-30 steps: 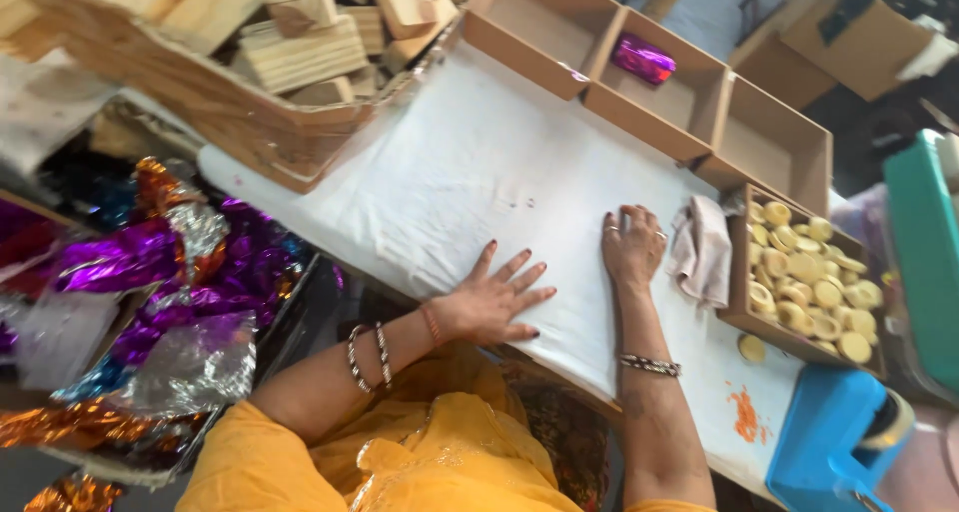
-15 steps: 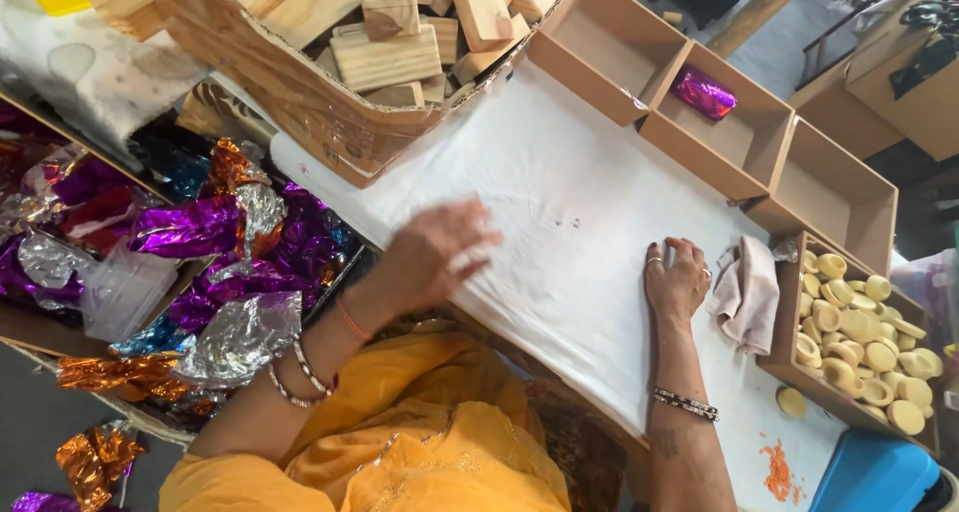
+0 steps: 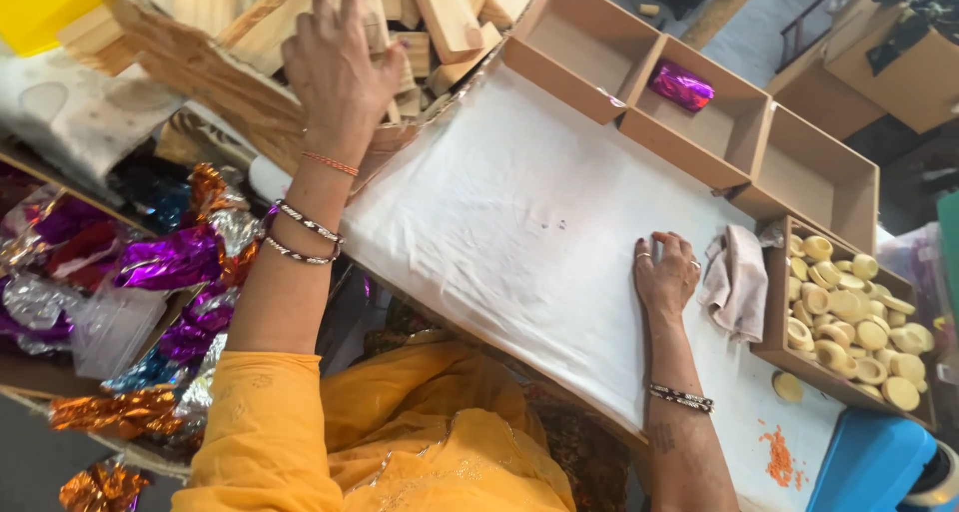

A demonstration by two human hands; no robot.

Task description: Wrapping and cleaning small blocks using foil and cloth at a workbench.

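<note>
head view, left hand point(image 3: 340, 67) grip wide over wooden blocks point(image 3: 440, 12) lying lengthwise up-frame, right hand point(image 3: 664, 272) flat on white cloth point(image 3: 499, 212)

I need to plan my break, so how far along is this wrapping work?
Early, it seems. Done: one purple-foil wrapped piece sits in the middle tray; the two trays beside it look empty. In hand: the left hand reaches over the wooden blocks, holding nothing visible, while the right hand rests on the white cloth. Left: many blocks and loose foil.
</note>
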